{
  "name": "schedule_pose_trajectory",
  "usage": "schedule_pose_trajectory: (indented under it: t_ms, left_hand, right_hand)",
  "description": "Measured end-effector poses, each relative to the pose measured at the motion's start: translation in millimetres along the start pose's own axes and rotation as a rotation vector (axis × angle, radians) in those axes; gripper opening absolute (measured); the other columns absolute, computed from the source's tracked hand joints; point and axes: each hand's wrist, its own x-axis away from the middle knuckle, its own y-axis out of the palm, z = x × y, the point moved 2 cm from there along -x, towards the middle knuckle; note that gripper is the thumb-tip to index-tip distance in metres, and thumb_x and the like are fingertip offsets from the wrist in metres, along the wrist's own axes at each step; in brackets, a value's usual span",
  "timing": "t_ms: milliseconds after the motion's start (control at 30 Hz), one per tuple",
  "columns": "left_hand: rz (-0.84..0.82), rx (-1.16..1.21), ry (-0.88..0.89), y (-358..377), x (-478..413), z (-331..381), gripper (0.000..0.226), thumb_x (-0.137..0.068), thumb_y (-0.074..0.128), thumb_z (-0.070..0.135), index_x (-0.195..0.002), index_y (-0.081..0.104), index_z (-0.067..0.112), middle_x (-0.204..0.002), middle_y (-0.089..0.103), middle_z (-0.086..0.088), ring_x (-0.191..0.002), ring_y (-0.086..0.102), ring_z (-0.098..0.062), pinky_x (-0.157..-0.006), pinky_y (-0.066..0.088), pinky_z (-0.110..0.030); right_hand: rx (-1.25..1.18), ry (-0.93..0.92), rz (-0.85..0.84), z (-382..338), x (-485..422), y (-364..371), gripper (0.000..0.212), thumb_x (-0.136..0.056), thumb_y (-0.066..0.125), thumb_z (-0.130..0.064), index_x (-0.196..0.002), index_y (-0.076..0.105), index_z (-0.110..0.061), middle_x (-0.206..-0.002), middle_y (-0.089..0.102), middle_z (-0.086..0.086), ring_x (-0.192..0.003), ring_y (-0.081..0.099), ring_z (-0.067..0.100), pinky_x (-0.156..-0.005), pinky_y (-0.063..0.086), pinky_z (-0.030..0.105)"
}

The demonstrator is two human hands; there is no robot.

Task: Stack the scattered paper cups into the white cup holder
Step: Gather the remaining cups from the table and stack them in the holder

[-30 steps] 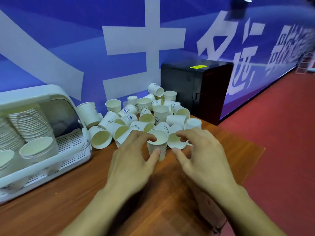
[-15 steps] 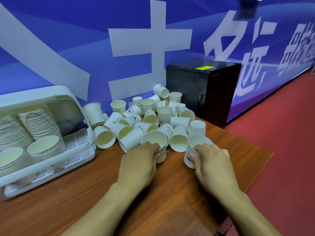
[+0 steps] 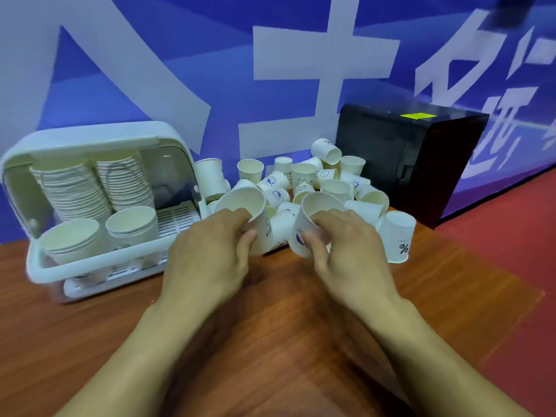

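My left hand (image 3: 210, 254) grips a white paper cup (image 3: 245, 206), lifted off the table with its mouth tilted towards me. My right hand (image 3: 349, 251) grips a second paper cup (image 3: 314, 212), also lifted and tilted, just right of the first. Behind both lies a heap of scattered paper cups (image 3: 328, 182) on the wooden table. The white cup holder (image 3: 90, 267) stands at the left with its lid up. It holds two leaning stacks at the back and two short upright stacks (image 3: 132, 222) at the front.
One cup (image 3: 397, 237) stands upside down at the right of the heap. A black box (image 3: 403, 158) sits behind the heap against the blue banner wall. The table's right edge (image 3: 511, 320) drops to a red floor.
Both hands closed on a cup each and raised them off the table, drawing them towards me. The view shifted left, showing more of the holder.
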Motion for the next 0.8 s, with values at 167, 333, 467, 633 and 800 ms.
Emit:
schedule_pose_trajectory:
  t_ms: [167,333,467,633,800]
  left_hand:
    - [0.049,-0.087,-0.110,-49.0,0.9,-41.1,0.021,-0.091,0.056,0.042,-0.077,0.044,0.031,-0.078,0.066,-0.002,-0.083,0.060,-0.037,-0.062,0.042,-0.038]
    - [0.147,-0.135,-0.317,-109.0,8.9,-94.4,0.024,-0.090,0.052,0.047,-0.073,0.047,0.031,-0.079,0.064,-0.002,-0.086,0.058,-0.038,-0.070,0.049,-0.043]
    - [0.318,-0.098,-0.495,-143.4,17.0,-134.4,0.021,-0.088,0.055,0.046,-0.079,0.057,0.027,-0.079,0.063,-0.004,-0.087,0.055,-0.040,-0.074,0.050,-0.046]
    - [0.410,-0.055,-0.594,-151.3,19.8,-153.3,0.020,-0.088,0.057,0.043,-0.092,0.066,0.026,-0.083,0.066,-0.002,-0.088,0.058,-0.037,-0.077,0.051,-0.046]
    - [0.419,-0.081,-0.627,-145.8,16.6,-167.0,0.021,-0.091,0.055,0.043,-0.087,0.063,0.024,-0.078,0.062,-0.002,-0.084,0.053,-0.036,-0.071,0.048,-0.043]
  right_hand:
    - [-0.099,-0.171,0.032,-62.1,-28.5,27.1,0.014,-0.087,0.060,-0.018,-0.076,0.055,-0.011,-0.068,0.055,0.002,-0.069,0.049,0.029,-0.060,0.042,0.042]
    - [-0.239,-0.276,0.064,-123.1,-51.8,55.4,0.015,-0.088,0.059,-0.020,-0.075,0.057,-0.012,-0.068,0.058,0.004,-0.069,0.051,0.029,-0.060,0.038,0.039]
    - [-0.362,-0.262,0.113,-163.1,-65.5,77.9,0.018,-0.089,0.060,-0.018,-0.073,0.053,-0.013,-0.069,0.059,0.005,-0.069,0.051,0.031,-0.061,0.036,0.041]
    - [-0.519,-0.211,0.181,-201.1,-84.7,105.9,0.022,-0.093,0.058,-0.020,-0.074,0.051,-0.014,-0.063,0.046,-0.002,-0.065,0.040,0.023,-0.059,0.031,0.035]
    - [-0.535,-0.187,0.161,-192.0,-89.4,129.7,0.028,-0.093,0.059,-0.019,-0.121,0.063,-0.017,-0.082,0.065,0.002,-0.074,0.052,0.026,-0.067,0.035,0.028]
